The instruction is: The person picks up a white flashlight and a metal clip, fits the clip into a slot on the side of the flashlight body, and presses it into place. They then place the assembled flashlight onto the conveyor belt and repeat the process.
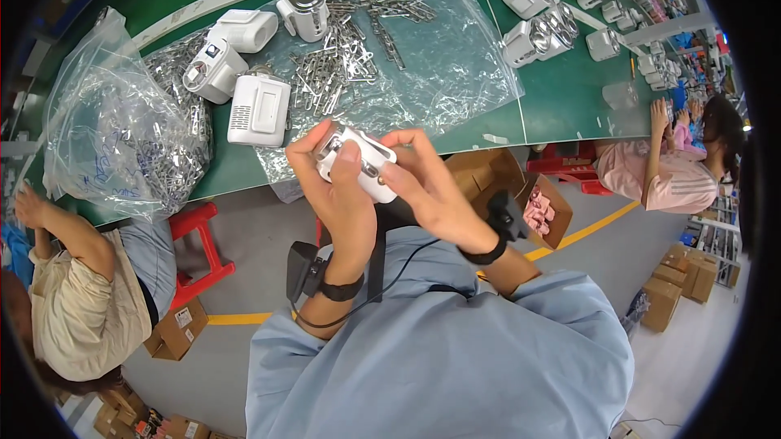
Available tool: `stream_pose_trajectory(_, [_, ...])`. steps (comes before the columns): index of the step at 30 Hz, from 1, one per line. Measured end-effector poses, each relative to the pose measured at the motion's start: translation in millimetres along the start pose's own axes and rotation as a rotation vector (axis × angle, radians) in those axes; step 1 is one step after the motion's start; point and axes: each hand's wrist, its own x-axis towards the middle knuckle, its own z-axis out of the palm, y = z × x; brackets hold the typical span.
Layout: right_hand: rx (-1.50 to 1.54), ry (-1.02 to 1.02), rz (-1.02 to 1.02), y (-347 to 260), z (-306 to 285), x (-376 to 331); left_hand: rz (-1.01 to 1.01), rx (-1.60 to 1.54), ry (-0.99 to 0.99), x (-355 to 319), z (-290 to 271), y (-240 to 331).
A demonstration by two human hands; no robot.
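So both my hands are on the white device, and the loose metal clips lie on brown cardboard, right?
Not cardboard: the head view shows the loose metal clips lying on clear plastic. Your left hand and right hand are both on the white device, as you said.

Head fisheye, downward, near hands (345, 205) (rim unclear)

grey floor (264, 235); yellow floor line (236, 318); red stool (195, 219); green workbench (569, 97)
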Motion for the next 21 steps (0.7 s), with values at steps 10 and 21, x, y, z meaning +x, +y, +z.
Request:
stream_pose_trajectory(10, [0.276, 0.058, -0.127, 26.8, 22.3, -19.4, 0.175, 0.069, -0.012, -26.2, 10.0, -0.4])
stream_pose_trajectory(21, [0.227, 0.014, -0.252, 23.9, 3.1, -24.3, 0.018, -0.023, -0.056, -35.5, 23.2, 16.2])
